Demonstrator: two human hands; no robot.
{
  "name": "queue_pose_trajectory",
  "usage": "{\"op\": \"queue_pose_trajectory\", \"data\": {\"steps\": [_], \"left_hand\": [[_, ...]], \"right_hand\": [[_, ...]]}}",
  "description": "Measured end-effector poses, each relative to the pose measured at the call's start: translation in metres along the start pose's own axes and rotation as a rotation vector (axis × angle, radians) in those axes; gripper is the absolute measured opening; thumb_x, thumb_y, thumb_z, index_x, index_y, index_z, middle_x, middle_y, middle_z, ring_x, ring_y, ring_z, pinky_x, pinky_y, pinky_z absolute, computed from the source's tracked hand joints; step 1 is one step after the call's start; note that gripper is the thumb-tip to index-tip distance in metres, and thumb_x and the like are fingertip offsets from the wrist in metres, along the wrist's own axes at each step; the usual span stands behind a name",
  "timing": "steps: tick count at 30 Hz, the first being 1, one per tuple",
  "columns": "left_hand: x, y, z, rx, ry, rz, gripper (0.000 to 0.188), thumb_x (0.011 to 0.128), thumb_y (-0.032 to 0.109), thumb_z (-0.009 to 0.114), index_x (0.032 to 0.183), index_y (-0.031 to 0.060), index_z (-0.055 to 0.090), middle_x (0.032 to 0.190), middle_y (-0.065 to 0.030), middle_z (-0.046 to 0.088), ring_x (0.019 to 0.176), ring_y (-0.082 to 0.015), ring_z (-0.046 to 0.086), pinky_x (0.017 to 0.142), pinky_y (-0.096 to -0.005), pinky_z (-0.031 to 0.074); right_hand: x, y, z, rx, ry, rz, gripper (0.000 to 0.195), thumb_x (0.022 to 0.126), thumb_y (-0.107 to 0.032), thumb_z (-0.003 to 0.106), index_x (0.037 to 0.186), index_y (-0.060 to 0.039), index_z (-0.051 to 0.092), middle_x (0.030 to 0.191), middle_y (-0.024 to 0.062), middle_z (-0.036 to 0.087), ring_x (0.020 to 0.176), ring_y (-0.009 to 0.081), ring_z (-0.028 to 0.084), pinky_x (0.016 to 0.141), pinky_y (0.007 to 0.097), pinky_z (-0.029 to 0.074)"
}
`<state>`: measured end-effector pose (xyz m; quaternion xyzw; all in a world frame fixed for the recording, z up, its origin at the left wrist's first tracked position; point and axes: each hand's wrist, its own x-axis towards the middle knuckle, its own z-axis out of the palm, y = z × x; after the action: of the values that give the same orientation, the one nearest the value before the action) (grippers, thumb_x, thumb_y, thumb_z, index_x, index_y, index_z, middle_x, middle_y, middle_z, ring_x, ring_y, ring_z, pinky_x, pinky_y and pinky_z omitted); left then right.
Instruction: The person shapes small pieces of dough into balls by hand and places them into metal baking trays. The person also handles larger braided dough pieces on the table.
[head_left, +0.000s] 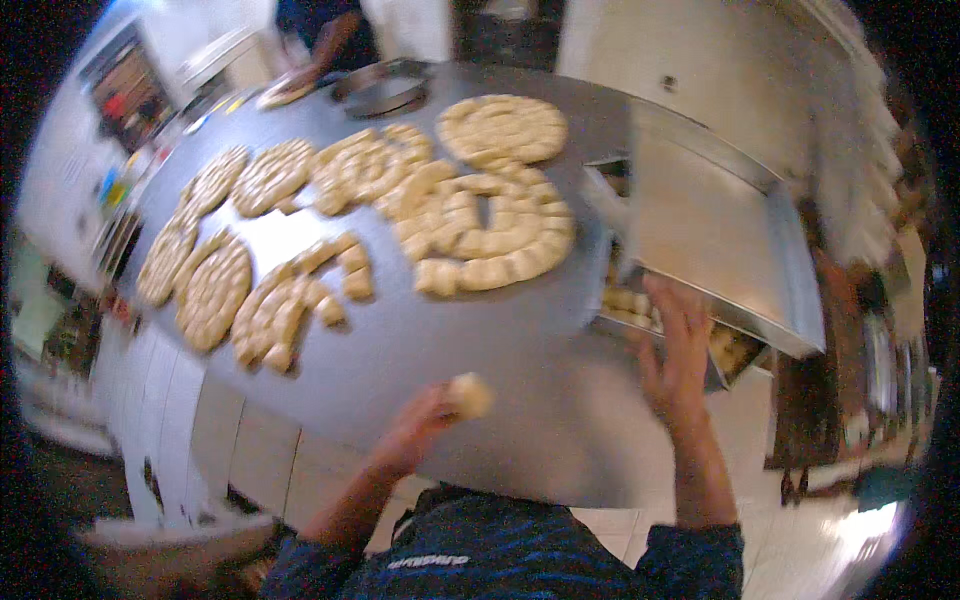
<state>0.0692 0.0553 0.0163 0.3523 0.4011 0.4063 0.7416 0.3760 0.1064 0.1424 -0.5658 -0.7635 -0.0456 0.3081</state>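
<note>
My left hand (427, 420) holds a small pale dough piece (471, 396) above the near side of a grey metal table (360, 405). My right hand (675, 352) reaches out at the right with its fingers extended and apart. It is over the near edge of a shallow metal tray (799, 255), blurred; whether it touches the tray I cannot tell. Beneath that tray sits another metal tray holding dough pieces (630, 307), partly hidden by my hand. Coils of cut dough pieces (517, 255) lie on the table, with more dough coils (214, 292) toward the left.
Across the table another person's hand (296, 82) rests near a flat dough piece. Beside it stands a round metal ring or pan (381, 88). A short curved row of dough pieces (274, 322) lies at the table's near left. A dark rack (806, 412) stands at right.
</note>
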Motion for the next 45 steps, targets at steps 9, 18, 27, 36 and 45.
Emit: {"op": "queue_pose_trajectory", "data": {"steps": [9,18,27,36,45], "left_hand": [[0.002,0.000,-0.085,0.657,0.440,0.099,0.042,0.092,0.037,0.053,0.117,0.0035,0.058,0.109,-0.0119,0.063,0.098,-0.0171,0.058,0.087,-0.0336,0.045],[0.071,0.055,-0.148,1.687,1.213,0.436,0.048,0.086,0.019,0.057,0.130,0.0053,0.045,0.102,-0.0198,0.055,0.096,-0.0340,0.053,0.081,-0.0426,0.044],[-0.006,0.007,-0.023,0.777,0.235,0.060,0.023,0.092,0.018,0.053,0.109,0.0023,0.051,0.091,-0.0109,0.058,0.084,-0.0212,0.055,0.078,-0.0342,0.045],[0.038,0.009,0.046,0.693,0.132,0.104,0.013,0.086,0.010,0.060,0.088,0.0093,0.047,0.078,0.0032,0.042,0.071,-0.0065,0.041,0.060,-0.0209,0.036],[0.056,0.002,0.097,0.907,0.135,0.056,0.023,0.078,0.009,0.068,0.077,0.0078,0.045,0.068,0.0020,0.041,0.062,-0.0066,0.039,0.054,-0.0238,0.036]], "right_hand": [[-0.190,0.001,0.048,0.226,-0.286,0.511,0.036,0.091,-0.020,0.049,0.122,-0.0018,0.051,0.115,0.0172,0.056,0.112,0.0341,0.047,0.096,0.0428,0.036],[-0.173,0.084,0.102,-0.489,0.000,0.569,0.044,0.091,-0.026,0.047,0.125,0.0027,0.046,0.131,0.0244,0.044,0.124,0.0423,0.035,0.105,0.0541,0.021],[-0.143,0.080,0.055,-0.011,-0.093,0.937,0.035,0.069,-0.020,0.069,0.097,-0.0031,0.059,0.105,0.0135,0.058,0.103,0.0281,0.051,0.089,0.0388,0.039],[-0.197,0.165,0.012,-0.171,0.112,0.891,0.031,0.071,-0.021,0.067,0.093,-0.0027,0.055,0.097,0.0180,0.054,0.098,0.0384,0.049,0.088,0.0490,0.037],[-0.219,0.182,-0.006,-0.339,-0.022,0.736,0.036,0.076,-0.030,0.063,0.095,-0.0004,0.056,0.102,0.0185,0.055,0.104,0.0346,0.047,0.093,0.0433,0.037]]}}
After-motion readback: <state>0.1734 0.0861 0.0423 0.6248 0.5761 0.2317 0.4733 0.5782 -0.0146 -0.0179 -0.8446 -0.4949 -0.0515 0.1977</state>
